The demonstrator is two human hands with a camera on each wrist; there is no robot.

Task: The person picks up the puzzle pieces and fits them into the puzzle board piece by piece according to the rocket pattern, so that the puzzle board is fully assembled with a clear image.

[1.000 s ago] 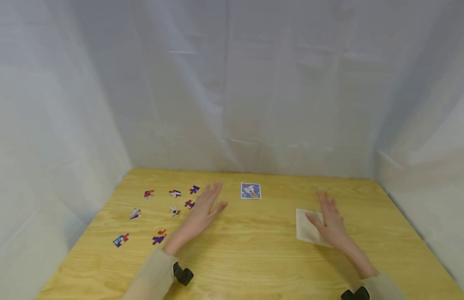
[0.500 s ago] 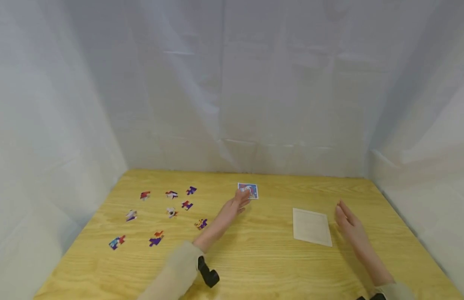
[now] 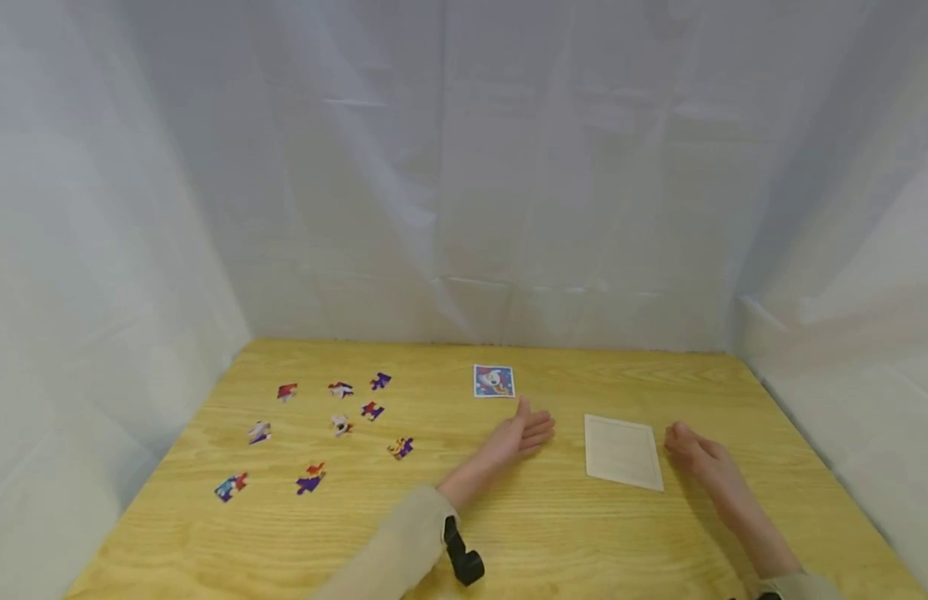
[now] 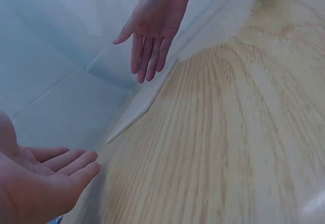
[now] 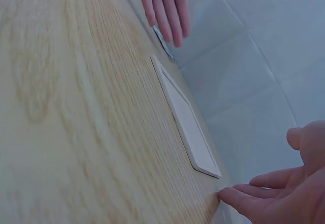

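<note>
Two bare hands lie over a wooden table [image 3: 509,533] in the head view, w/ a pale blank board [image 3: 623,452] between them. Left hand [image 3: 518,438] is just left of the board, fingers straight & together, holding nothing, palm side turned toward the board; can't tell if it touches the tabletop. Right hand [image 3: 699,457] sits just right of the board's edge, fingers relaxed & slightly bent, gripping nothing. A small picture card [image 3: 494,381] lies farther back, near the left hand's fingertips but apart from them. Nine loose puzzle pieces [image 3: 313,425] are scattered on the table's left part, well apart from both hands; the closest one [image 3: 401,448] is left of the left forearm. White sheeting [image 3: 464,167] closes in the table on three sides. Left wrist view: left hand [image 4: 43,183] at bottom left, palm up-ish, fingers extended & loosely together; the board [image 4: 144,99] lies flat beyond it, & the right hand [image 4: 152,23] hangs past the board w/ fingers straight, pointing down. Right wrist view: right hand [image 5: 284,193] at bottom right, fingers relaxed, one fingertip just beside the board's [image 5: 185,120] near corner; can't tell if touching. Left hand [image 5: 165,3] shows at top, fingers straight, beyond the board's far end, w/ the card's edge [image 5: 163,40] just under them.
</note>
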